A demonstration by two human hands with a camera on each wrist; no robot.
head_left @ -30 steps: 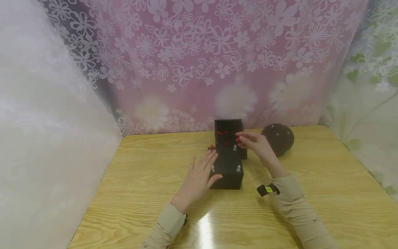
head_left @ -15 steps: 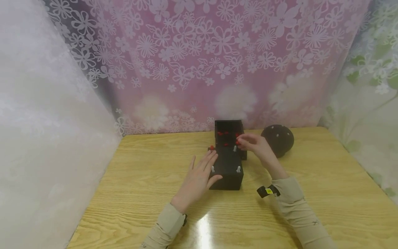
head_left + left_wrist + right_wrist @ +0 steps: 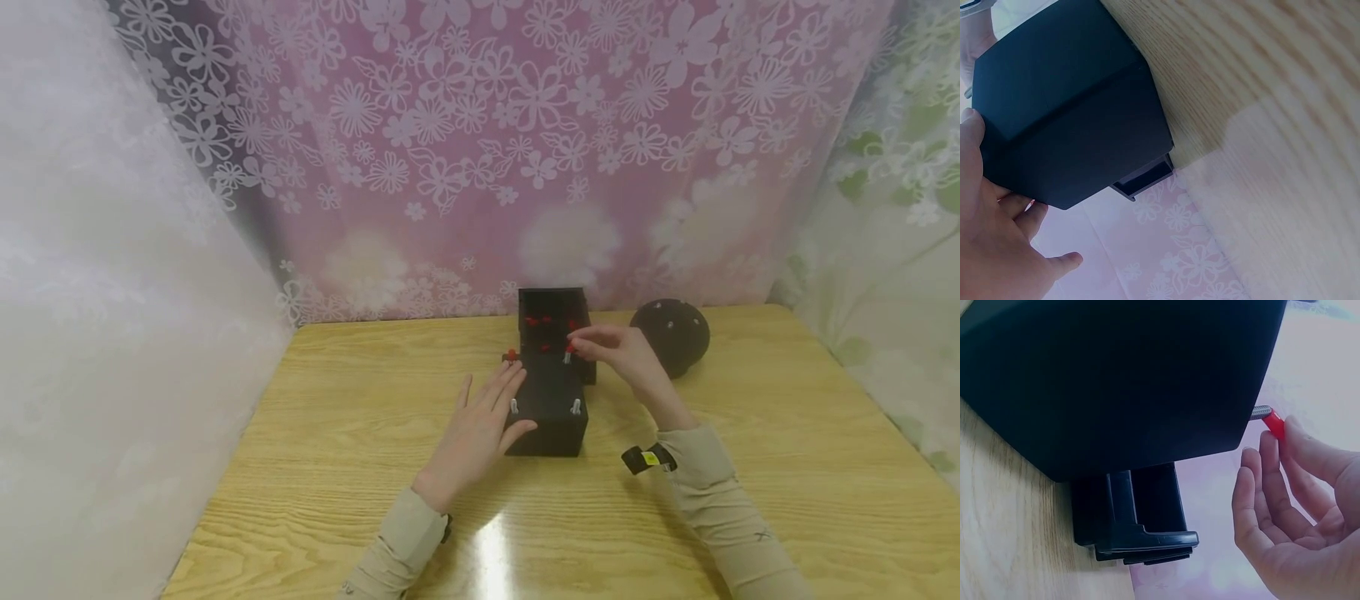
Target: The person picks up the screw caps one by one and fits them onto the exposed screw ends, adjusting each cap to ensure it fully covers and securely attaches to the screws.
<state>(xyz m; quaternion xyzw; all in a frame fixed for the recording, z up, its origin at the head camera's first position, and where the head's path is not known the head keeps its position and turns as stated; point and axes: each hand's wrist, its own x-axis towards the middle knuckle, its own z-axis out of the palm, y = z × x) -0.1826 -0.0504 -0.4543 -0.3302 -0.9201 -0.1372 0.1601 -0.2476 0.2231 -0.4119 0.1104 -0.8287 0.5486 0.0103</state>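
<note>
A black box (image 3: 550, 392) stands on the table, with threaded metal posts near the corners of its top. My left hand (image 3: 474, 440) lies along its left side, fingers extended over the top edge. Between thumb and fingertips, my right hand (image 3: 630, 360) pinches a small red cap (image 3: 1277, 424). The right wrist view shows that cap tilted, right at the tip of the far-right post (image 3: 1260, 412). Another red cap (image 3: 512, 355) sits at the box's far-left corner. Left fingers partly cover the left edge of the top.
Behind the box stands an open black bin (image 3: 551, 299) with several red caps in it. A round black object (image 3: 672, 337) with small light studs is to the right, just beyond my right hand. The wooden table (image 3: 337, 417) ends at a flowered pink curtain (image 3: 450, 167).
My right hand has brought the red cap slightly left and down onto the far-right post's tip. My left hand has stayed in place on the box.
</note>
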